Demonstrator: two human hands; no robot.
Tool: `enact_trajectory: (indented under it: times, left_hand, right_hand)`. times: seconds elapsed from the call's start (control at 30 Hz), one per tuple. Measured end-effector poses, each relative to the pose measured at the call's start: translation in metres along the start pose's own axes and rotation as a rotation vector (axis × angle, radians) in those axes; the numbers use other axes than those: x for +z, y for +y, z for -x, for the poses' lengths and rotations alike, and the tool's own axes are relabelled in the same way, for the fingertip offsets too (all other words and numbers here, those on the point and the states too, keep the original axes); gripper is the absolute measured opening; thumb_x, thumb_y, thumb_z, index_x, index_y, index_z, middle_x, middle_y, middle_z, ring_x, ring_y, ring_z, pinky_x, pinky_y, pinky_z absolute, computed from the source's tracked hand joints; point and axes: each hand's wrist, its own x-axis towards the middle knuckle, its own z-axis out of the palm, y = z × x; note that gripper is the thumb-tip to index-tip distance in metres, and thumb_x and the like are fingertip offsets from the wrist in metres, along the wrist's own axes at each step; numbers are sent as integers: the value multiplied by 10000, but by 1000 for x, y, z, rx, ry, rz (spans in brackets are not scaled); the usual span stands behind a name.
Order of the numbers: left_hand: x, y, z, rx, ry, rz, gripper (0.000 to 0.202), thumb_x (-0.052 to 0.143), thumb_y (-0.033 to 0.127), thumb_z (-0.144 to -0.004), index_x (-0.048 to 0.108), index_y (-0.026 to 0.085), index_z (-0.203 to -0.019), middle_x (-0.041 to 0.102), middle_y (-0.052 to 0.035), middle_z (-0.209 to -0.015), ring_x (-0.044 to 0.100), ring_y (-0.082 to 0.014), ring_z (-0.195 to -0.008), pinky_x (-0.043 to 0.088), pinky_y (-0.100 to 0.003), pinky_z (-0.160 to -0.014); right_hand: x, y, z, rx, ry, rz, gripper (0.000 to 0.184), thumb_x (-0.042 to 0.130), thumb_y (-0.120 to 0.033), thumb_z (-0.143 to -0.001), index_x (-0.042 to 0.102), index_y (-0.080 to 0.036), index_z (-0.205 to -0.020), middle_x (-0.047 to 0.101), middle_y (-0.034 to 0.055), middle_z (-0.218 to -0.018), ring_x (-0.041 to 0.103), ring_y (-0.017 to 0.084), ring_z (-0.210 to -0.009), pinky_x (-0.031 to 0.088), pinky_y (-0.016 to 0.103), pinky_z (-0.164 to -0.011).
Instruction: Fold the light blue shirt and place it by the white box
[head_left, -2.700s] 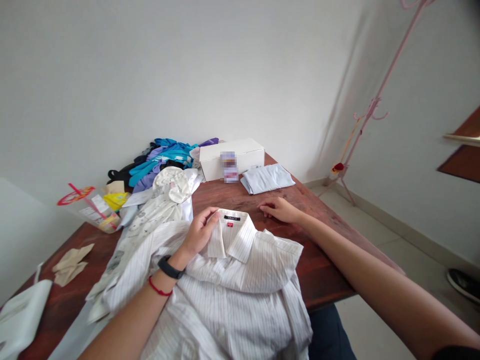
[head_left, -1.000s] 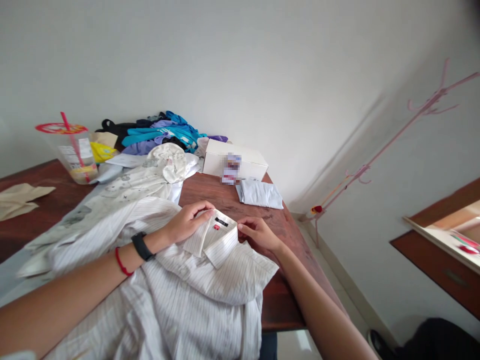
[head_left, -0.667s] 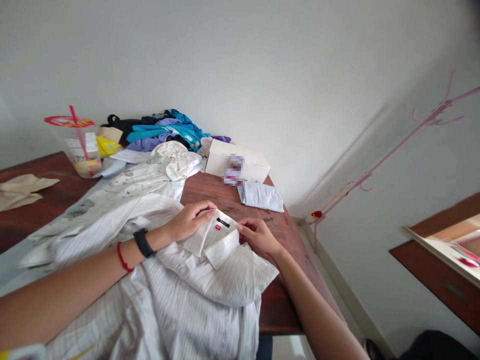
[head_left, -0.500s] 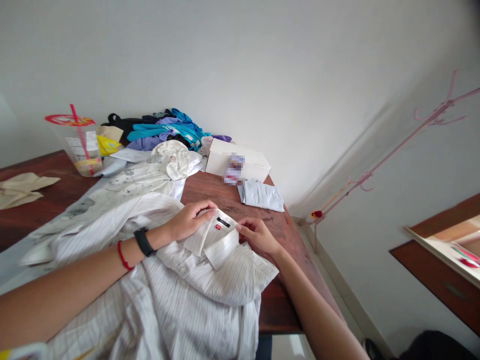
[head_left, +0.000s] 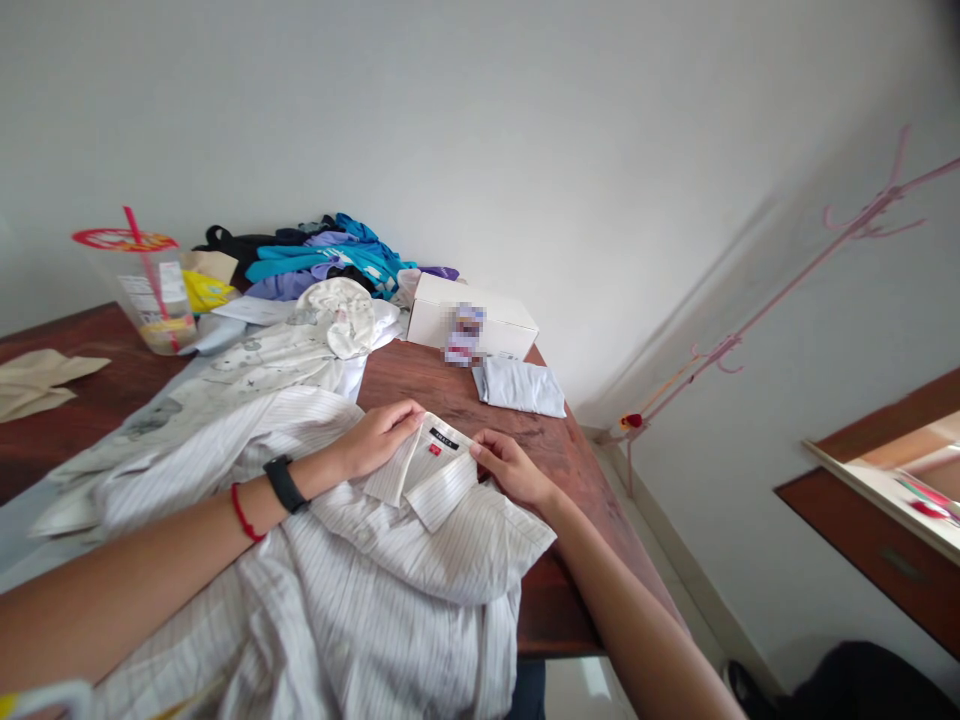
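A white striped shirt point(head_left: 405, 620) lies spread over the front of the table, its collar turned up toward the far side with a black neck label and a small red tag showing. On the left end of the collar, my left hand point(head_left: 382, 435) is closed, fingers pinching the fabric. My right hand point(head_left: 514, 470) pinches the collar's right end between thumb and fingers. The shirt's lower part runs out of view at the bottom. Beside its left side lies a whitish printed cloth point(head_left: 255, 365).
Behind are a heap of clothes point(head_left: 322, 260), a white box point(head_left: 502, 310) and a folded grey packet point(head_left: 519, 387). A plastic cup with a red straw point(head_left: 157, 300) stands left, near a beige cloth point(head_left: 41, 380). A pink coat rack point(head_left: 795, 270) leans across the right of the view.
Both hands keep their hold on the collar. The whole view has shifted slightly, and the neck label reads a little more clearly now.
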Motion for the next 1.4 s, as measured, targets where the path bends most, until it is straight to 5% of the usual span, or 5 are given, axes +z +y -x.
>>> enact_trajectory:
  times: [0.2, 0.47, 1.1, 1.4]
  left_hand:
    - [0, -2, 0, 2, -10, -4, 367, 419, 494, -1039, 651, 220, -962, 699, -15, -939, 651, -216, -932, 472, -293, -828]
    - [1, 0, -1, 22, -13, 32, 350, 452, 499, -1033, 649, 214, -983, 698, -16, -932, 654, -208, -911, 491, -278, -805]
    - [0, 2, 0, 44, -19, 29, 330, 462, 478, -1031, 650, 212, -981, 701, -14, -928, 652, -205, -902, 489, -283, -808]
    - [-1, 7, 0, 74, 12, 17, 310, 441, 455, -1038, 605, 214, -933, 653, -11, -875, 621, -199, -863, 474, -290, -802]
  right_hand:
    - [2, -2, -1, 6, -1, -8, 483, 685, -655, -858, 545, -194, -821, 525, -47, -698, 487, 106, -619, 391, 250, -590]
    - [6, -8, 2, 65, -41, -168, 512, 901, -504, -680, 509, -198, -801, 570, -57, -729, 495, 93, -646, 371, 230, -597]
    - [6, -14, 5, 103, -45, -133, 465, 882, -508, -702, 569, -176, -789, 595, -49, -681, 485, 90, -596, 336, 231, -561]
    - [10, -17, 8, 144, -83, -294, 448, 897, -471, -700, 606, -185, -887, 664, -30, -765, 595, 118, -675, 440, 237, -647]
